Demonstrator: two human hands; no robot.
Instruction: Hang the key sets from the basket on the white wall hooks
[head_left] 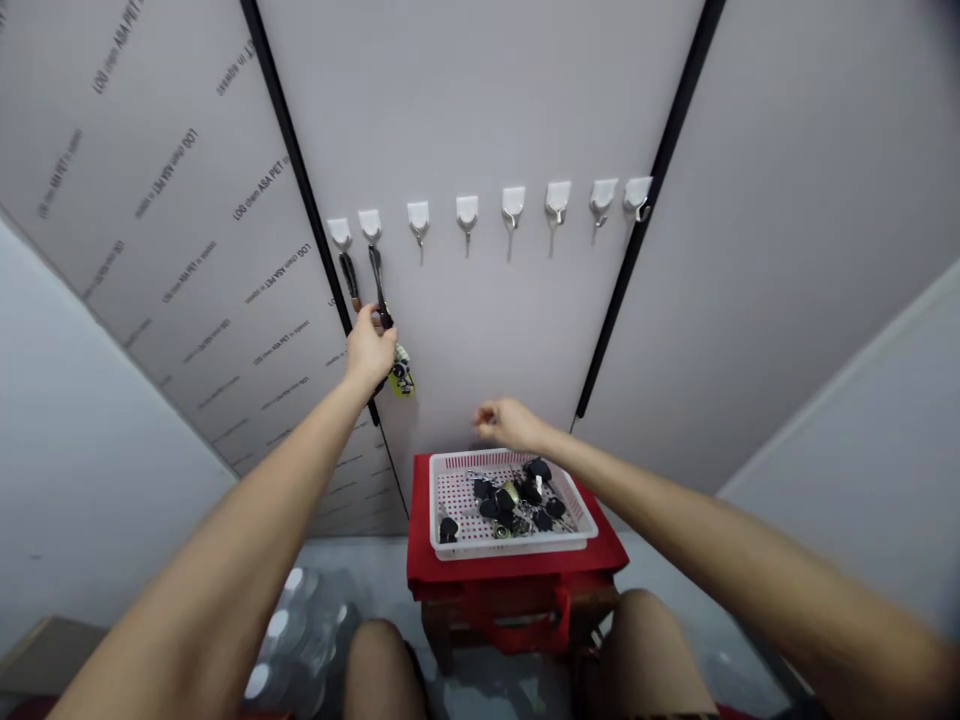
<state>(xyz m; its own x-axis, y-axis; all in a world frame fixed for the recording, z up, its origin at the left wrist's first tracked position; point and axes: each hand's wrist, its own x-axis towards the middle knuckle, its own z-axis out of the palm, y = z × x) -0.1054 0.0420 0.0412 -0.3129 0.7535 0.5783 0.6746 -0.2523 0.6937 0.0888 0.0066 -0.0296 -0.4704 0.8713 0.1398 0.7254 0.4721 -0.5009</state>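
My left hand is at the wall with its fingers closed on a black keychain strap that hangs from the second hook from the left. Below that hand hangs a bunch with a yellow-green piece, partly hidden by the fingers. Another dark strap hangs on the leftmost hook, close to my fingertips. Over the back rim of a white plastic basket, my right hand has curled, slightly blurred fingers; what they hold, if anything, is not clear. Several keys with black heads lie jumbled in the basket.
A row of several white adhesive hooks crosses the pale wall panel between two black strips. Under the basket is a red cloth on a small wooden stool. Clear plastic bottles stand on the floor at left.
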